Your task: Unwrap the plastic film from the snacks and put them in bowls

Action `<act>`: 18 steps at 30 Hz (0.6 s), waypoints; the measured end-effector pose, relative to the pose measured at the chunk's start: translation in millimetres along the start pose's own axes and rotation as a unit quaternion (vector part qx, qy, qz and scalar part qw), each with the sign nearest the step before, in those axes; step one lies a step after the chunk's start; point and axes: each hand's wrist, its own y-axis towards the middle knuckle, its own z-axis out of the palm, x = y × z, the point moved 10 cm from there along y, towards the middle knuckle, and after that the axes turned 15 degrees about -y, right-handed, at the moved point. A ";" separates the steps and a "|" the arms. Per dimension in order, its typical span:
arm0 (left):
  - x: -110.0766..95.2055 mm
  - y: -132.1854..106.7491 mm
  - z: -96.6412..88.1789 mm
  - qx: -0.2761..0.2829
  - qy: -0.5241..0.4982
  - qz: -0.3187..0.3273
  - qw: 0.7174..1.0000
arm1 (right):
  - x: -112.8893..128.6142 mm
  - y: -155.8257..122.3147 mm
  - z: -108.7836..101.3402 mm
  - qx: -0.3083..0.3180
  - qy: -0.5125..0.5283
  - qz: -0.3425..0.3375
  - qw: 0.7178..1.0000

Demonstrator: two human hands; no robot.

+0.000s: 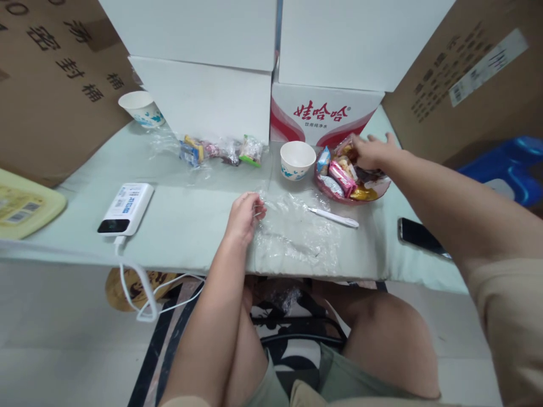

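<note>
My left hand (246, 217) is closed, its curled fingers pinching the left edge of a crumpled clear plastic bag (297, 234) that lies flat on the table. My right hand (375, 152) reaches over a pink-red bowl (335, 196) at the right. Its fingers are spread among the wrapped snacks (343, 174), and the fingertips partly hide behind them. A white-handled craft knife (335, 217) rests on the right part of the bag. Just left of the bowl stands a white paper bowl (297, 160) with a blue leaf print.
Several wrapped snacks (250, 151) in clear plastic lie in a row at the back, near another paper bowl (142, 108). A power bank (127, 209) with a white cable is at left, a phone (419, 236) at right. White boxes (326, 113) and cardboard (63, 85) wall the table.
</note>
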 end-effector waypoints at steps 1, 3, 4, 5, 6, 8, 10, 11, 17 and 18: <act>1.2 0.5 -0.2 0.001 0.000 -0.003 1.000 | -0.2 -7.8 -15.5 -0.056 0.017 0.010 0.998; 2.9 1.0 -0.1 0.006 0.002 -0.007 1.000 | 2.5 -40.0 -40.4 -0.170 0.063 0.027 0.983; 3.0 1.0 0.2 0.011 0.005 -0.009 1.000 | 6.4 -64.8 -47.9 -0.227 0.103 0.030 0.968; 2.8 0.7 1.0 0.018 0.011 -0.010 1.000 | 16.4 -93.7 -50.2 -0.275 0.151 0.008 0.949; 2.4 0.3 1.8 0.026 0.020 -0.012 0.999 | 32.3 -123.9 -46.0 -0.301 0.190 -0.033 0.934; 2.1 -0.9 0.9 0.036 0.052 -0.017 0.998 | 76.1 -183.2 -22.9 -0.293 0.232 -0.140 0.917; 2.1 -1.4 -7.1 0.027 0.114 -0.018 0.993 | 121.9 -229.1 14.3 -0.214 0.211 -0.221 0.928; 1.7 -1.2 -13.9 0.017 0.156 -0.013 0.987 | 139.2 -245.0 32.9 -0.170 0.181 -0.239 0.939; 1.1 -1.6 -46.3 0.041 0.334 0.051 0.940 | 155.4 -264.8 81.4 -0.006 0.088 -0.221 0.971; -2.4 -3.8 -50.4 0.036 0.338 0.079 0.937 | 153.7 -264.2 80.7 -0.006 0.076 -0.222 0.972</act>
